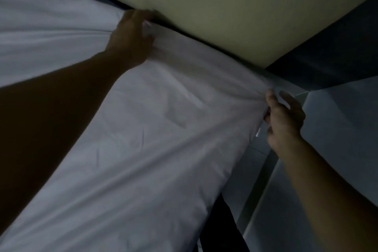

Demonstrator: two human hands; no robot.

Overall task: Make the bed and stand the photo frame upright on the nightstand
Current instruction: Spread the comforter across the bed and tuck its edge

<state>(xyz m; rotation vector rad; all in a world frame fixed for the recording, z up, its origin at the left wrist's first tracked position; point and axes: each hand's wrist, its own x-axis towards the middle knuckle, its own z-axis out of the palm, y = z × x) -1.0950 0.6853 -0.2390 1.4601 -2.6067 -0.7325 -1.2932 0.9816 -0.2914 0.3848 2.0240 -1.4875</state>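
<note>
Plainly the white cloth-cased pillow (pixel 163 129) lies below the pale yellow-green wall (pixel 225 6), its held edge running along that wall and its bulk stretching away towards the person. The left hand (pixel 131 37) pinches the corner nearest the wall; the right hand (pixel 284 120) clutches cloth at the corner farther from it, fabric creased and taut between.

Blurry fingers (pixel 146 16) of left hand (pixel 131 36)

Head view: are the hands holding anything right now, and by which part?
Both hold the white pillow by the two corners of its far edge. The left hand grips the left corner, and the right hand grips the bunched right corner.
</note>
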